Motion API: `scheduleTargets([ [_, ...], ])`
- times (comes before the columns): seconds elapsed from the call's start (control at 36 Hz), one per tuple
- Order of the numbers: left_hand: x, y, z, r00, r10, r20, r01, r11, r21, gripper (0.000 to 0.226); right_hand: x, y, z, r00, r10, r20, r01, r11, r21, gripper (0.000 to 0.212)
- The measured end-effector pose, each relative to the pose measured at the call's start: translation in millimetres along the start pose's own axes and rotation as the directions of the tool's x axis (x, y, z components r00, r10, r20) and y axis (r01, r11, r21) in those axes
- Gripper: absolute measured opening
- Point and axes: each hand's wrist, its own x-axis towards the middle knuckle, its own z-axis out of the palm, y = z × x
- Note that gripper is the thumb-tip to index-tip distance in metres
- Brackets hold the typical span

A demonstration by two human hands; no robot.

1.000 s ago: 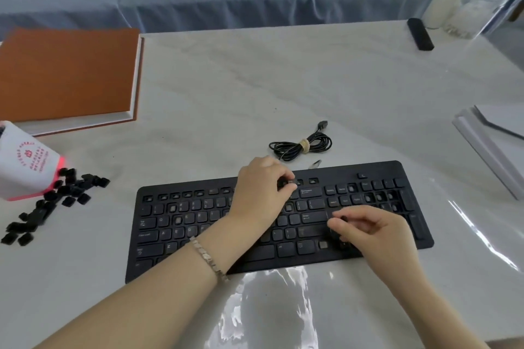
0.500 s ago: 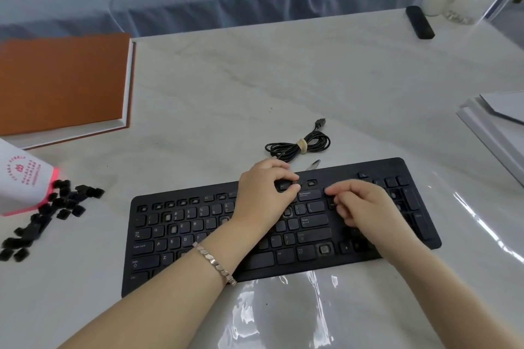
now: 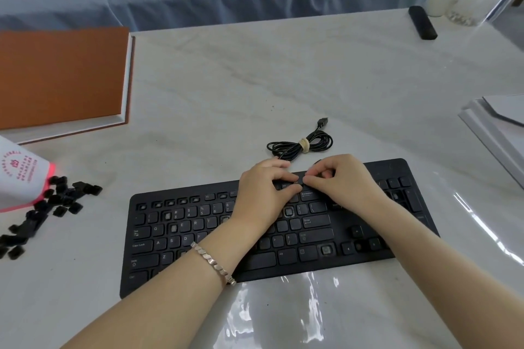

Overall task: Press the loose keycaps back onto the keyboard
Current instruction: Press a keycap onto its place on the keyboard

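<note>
Fingers (image 3: 286, 178) of left hand (image 3: 263, 195) and right hand (image 3: 346, 181) curl tip to tip; whether they pinch a keycap cannot be told. On the worktop (image 3: 255, 79) lies the keyboard (image 3: 198, 235), both hands at its top row above Backspace (image 3: 307, 194); loose keycaps (image 3: 56, 201) heap well to its left. A cap likely seats best squared over its socket, then pressed straight down. Compared with half a second earlier, the right hand is one row higher.

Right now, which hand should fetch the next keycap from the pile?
Probably the left hand: the loose keycaps lie left of the keyboard, on its side. The right hand, working beside it, would have to cross over the left arm.
</note>
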Motion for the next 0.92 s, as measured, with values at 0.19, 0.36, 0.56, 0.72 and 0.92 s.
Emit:
scheduleTargets([
  [0.19, 1, 2, 0, 0.999, -0.036, 0.033, 0.036, 0.999, -0.014, 0.015, 2, -1, 1, 0.999, 0.043, 0.009, -0.043, 0.999, -0.002, 0.013],
  [0.36, -1, 2, -2, 0.999, -0.025, 0.038, 0.026, 0.999, -0.021, 0.016, 1, -5, 2, 0.998, 0.055, 0.000, -0.055, 0.997, -0.059, 0.008],
  [0.56, -14, -9, -2, 0.984, 0.144, 0.109, -0.161, 0.972, 0.174, 0.026, 0, -7, 4, 0.998, 0.057, -0.008, -0.057, 0.996, -0.065, 0.015],
  [0.72, -22, -19, 0, 0.937, 0.322, 0.136, -0.349, 0.877, 0.329, 0.034, -6, -10, 8, 0.997, 0.045, -0.070, -0.052, 0.993, -0.104, 0.012],
  [0.92, -27, -3, -20, 0.984, 0.155, 0.091, -0.168, 0.973, 0.157, 0.022, -21, -9, 0, 0.980, 0.194, -0.055, -0.186, 0.975, 0.125, 0.020],
])
